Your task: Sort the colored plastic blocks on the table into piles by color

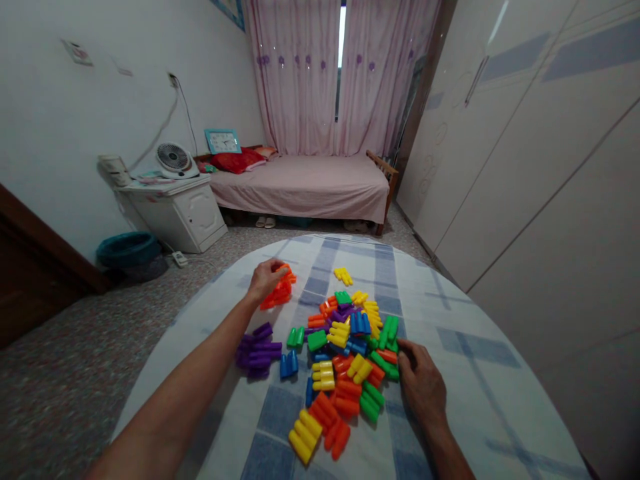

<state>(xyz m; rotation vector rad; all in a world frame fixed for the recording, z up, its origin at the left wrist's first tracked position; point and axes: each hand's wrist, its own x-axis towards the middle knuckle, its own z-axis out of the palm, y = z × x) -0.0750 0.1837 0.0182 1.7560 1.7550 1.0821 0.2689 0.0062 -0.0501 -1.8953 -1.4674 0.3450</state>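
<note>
two hands, one mixed heap, two single-colour groups and three separate blocks on one table [455, 407]. the left hand [267, 279] is nearly closed, its fingers drawn together and pinching an orange block [292, 278] at the top of the orange group [277, 295]. the right hand [424, 380] is half open, fingers loosely curled against the near-right edge of the mixed heap [347, 385]; whether it pinches a piece cannot be told. the heap lies between the hands, in five colours, its pieces overlapping too much for counting. one purple group [259, 353] lies nearer the viewer than the left hand; one green block [295, 337] and one blue block [289, 365] lie to its right. one yellow block [343, 276] lies to the left hand's right, beyond the heap. blocks: glossy, plastic-looking, rounded tubes joined in rows. table covering: smooth, blue-and-white plaid, with a curved edge.
</note>
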